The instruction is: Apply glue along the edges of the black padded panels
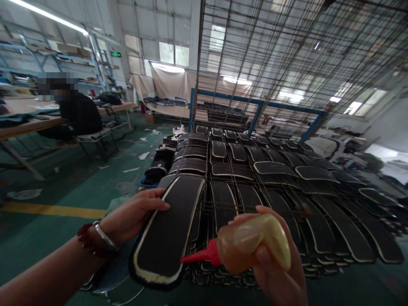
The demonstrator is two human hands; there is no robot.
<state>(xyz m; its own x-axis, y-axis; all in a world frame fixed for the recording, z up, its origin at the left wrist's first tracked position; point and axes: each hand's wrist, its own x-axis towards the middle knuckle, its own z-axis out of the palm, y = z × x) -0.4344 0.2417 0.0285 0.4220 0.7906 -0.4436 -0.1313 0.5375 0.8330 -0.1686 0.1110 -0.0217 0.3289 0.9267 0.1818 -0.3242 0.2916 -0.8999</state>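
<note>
My left hand (145, 208) grips a long black panel (170, 221) by its left edge, thumb on top and the other fingers out of sight beneath. A pale yellowish band runs around the panel's rim. My right hand (277, 263) is wrapped around a squeeze glue bottle (242, 244), translucent and amber inside. Its red pointed nozzle (199, 256) aims left, with the tip at the panel's lower right edge. Whether the tip touches the panel I cannot tell.
A wire rack (267, 51) with a blue frame rises ahead, many similar black panels (274, 169) laid in rows on its lower layers. At left, a person in dark clothing (81, 110) sits at a worktable (47, 125). Paper scraps (144, 156) litter the green floor.
</note>
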